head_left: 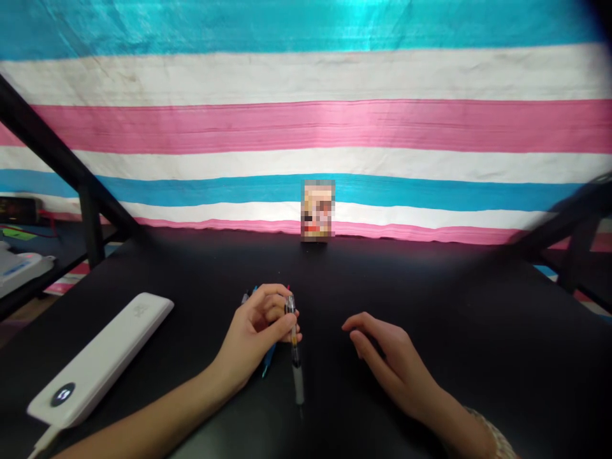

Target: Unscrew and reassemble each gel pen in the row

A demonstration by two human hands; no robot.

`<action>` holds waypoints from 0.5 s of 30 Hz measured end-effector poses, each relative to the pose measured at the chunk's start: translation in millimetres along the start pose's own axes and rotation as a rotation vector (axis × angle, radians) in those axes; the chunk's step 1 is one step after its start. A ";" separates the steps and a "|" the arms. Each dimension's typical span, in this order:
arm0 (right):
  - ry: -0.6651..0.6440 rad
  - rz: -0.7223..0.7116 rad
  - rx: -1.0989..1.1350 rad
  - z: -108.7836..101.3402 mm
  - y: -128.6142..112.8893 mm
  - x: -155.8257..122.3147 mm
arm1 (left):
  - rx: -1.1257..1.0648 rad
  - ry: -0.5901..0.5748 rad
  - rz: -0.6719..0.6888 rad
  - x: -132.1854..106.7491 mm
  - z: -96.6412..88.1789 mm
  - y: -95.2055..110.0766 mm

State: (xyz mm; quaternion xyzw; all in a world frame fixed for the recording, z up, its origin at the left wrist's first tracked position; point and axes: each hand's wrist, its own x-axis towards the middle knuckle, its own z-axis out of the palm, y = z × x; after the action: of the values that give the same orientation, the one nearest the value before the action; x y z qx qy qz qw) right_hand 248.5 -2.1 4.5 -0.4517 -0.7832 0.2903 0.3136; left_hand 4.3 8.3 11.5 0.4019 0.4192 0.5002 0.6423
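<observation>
My left hand (pixel 261 328) is closed around a small bunch of pens near the middle of the black table (pixel 430 299). One clear-barrelled pen (pixel 295 357) sticks out toward me between thumb and fingers, and a blue pen (pixel 268 364) shows under the palm. My right hand (pixel 382 360) lies on the table just to the right, empty, with its fingers loosely curled and apart, a short gap away from the pens.
A white power bank (pixel 102 357) with a cable lies at the left of the table. A small card (pixel 318 209) stands at the far edge against a striped blue, white and pink cloth (pixel 306 127). Black frame bars (pixel 90 223) rise at both sides.
</observation>
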 end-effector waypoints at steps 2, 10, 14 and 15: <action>-0.003 0.004 -0.004 -0.3 -0.3 -0.1 | -0.003 0.008 0.010 -0.1 -0.2 -0.2; -0.008 0.012 -0.012 0.5 2.6 -0.7 | 0.028 -0.052 0.043 -1.8 -2.9 -0.8; -0.009 0.013 -0.020 0.7 2.2 0.9 | 0.035 -0.053 0.055 -1.7 -2.3 0.6; -0.008 0.013 -0.019 0.6 2.0 1.2 | 0.040 -0.047 0.055 -1.6 -1.8 1.3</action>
State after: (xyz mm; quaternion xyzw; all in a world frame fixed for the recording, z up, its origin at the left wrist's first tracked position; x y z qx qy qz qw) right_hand 248.6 -0.2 2.9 -0.4586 -0.7843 0.2864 0.3042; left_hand 1.9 7.1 12.3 0.4378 0.4028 0.4996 0.6297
